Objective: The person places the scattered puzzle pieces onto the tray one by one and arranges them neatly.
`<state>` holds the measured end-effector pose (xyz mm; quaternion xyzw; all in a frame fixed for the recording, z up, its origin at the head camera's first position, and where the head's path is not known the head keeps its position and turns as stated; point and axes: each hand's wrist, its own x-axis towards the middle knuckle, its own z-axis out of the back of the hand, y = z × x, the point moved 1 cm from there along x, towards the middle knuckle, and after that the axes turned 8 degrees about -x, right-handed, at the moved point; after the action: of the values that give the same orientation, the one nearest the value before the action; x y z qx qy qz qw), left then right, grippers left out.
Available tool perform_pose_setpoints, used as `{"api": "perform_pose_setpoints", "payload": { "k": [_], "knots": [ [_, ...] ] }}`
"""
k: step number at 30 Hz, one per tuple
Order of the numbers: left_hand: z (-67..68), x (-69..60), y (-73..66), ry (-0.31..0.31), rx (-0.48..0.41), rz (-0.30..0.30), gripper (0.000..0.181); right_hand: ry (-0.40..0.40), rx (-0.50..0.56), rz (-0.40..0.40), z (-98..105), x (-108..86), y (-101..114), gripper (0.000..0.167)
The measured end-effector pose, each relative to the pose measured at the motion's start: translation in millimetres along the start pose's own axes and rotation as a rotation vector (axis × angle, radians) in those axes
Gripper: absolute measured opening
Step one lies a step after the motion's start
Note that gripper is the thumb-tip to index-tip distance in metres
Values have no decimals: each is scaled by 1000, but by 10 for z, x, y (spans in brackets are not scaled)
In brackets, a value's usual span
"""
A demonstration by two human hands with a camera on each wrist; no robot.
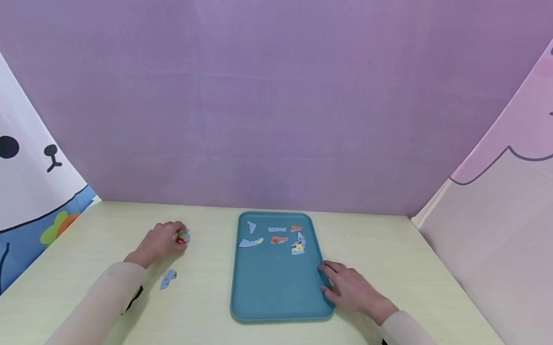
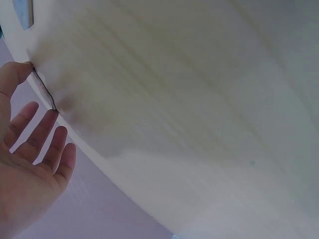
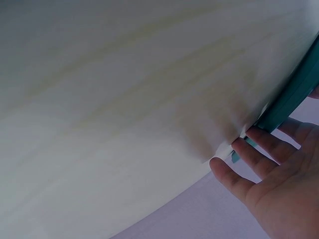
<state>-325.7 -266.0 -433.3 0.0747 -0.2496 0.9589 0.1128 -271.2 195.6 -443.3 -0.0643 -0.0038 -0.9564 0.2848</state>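
My left hand [image 1: 160,243] pinches a flat, irregular puzzle piece [image 1: 183,238] with red and pale printing, between thumb and fingertip. In the left wrist view, the piece [image 2: 44,88] is seen nearly edge-on at the table. Nearer me lies a loose blue puzzle piece [image 1: 168,279]. At the right rim of a teal tray [image 1: 281,289], my right hand [image 1: 352,289] rests with its fingers fairly straight. On the far part of the tray lie several pieces, among them a curved blue one [image 1: 251,242], an orange one [image 1: 279,240] and a blue-and-yellow cluster [image 1: 298,246].
The pale table [image 1: 201,321] runs back to a purple cloth wall [image 1: 280,104]. Printed cloth panels stand at the left [image 1: 24,178] and right [image 1: 516,208].
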Motion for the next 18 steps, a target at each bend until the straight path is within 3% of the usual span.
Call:
{"api": "perform_pose_setpoints", "payload": {
  "k": [10, 18],
  "knots": [
    [10, 1, 2, -6, 19, 4, 42, -2, 5, 5, -1, 6, 4, 49],
    [7, -16, 3, -37, 63, -36, 46, -33, -20, 18, 8, -6, -2, 48]
  ]
}}
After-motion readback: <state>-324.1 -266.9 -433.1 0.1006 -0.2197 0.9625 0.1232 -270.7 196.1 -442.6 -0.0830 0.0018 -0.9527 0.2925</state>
